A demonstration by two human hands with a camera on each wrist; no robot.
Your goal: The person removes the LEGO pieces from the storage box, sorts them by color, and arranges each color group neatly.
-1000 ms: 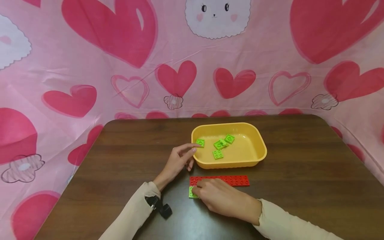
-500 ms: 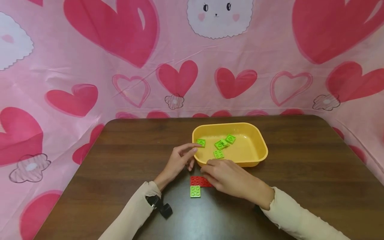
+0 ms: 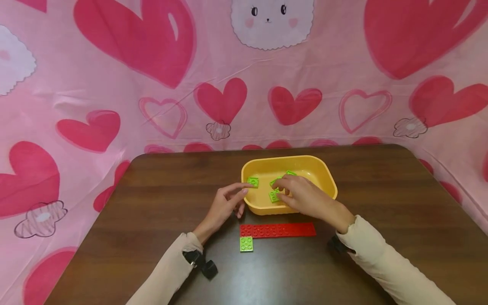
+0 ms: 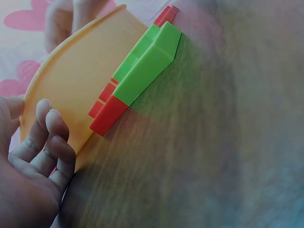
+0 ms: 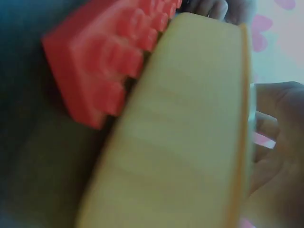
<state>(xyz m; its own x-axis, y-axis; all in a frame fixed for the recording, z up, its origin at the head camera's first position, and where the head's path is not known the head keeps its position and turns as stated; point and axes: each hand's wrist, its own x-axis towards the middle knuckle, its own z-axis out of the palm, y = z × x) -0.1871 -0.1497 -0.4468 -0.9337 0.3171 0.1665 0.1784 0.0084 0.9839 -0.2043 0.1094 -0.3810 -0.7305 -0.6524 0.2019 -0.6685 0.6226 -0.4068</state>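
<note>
In the head view my left hand holds the left rim of a yellow plastic tub, with the index finger over the edge and other fingers curled outside the wall. My right hand reaches over the tub's front rim, its loosely bent fingers and thumb just above the green square building bricks inside, which it partly hides. Before the tub lies a long row of red bricks, studs up. One green brick sits against the row's left end, on the near side.
Another green brick lies by the tub's left wall, under my left index fingertip. The brown wooden table extends around the tub, backed by a pink heart-print cloth. Dark straps show at my sleeves.
My right hand has left the green brick beside the red row and moved up and right over the tub's rim to the bricks inside. The left hand stays at the rim.
</note>
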